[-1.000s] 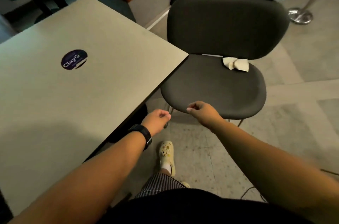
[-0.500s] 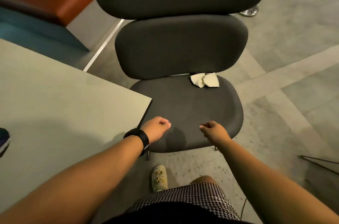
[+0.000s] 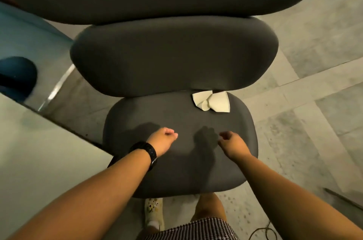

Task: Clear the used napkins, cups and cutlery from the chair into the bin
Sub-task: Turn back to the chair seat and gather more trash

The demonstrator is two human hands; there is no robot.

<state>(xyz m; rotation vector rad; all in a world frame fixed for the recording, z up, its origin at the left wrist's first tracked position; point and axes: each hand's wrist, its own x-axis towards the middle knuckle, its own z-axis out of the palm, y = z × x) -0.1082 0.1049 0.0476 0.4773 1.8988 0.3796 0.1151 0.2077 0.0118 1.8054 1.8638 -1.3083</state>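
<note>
Napkin (image 3: 212, 101), white and crumpled, lies at the back right of the chair (image 3: 176, 177) seat, touching the foot of the backrest; no hand is on it. The chair now fills far more of the view than half a second ago, and both arms reach out over its seat rather than hanging at its front edge. The worktop (image 3: 39, 151) has slid off to the left, only its corner showing. The left hand (image 3: 162, 141), a black watch (image 3: 149, 151) on its wrist, and the right hand (image 3: 233, 144) hover apart above the seat, fingers loosely curled and holding nothing, both well short of the napkin.
</note>
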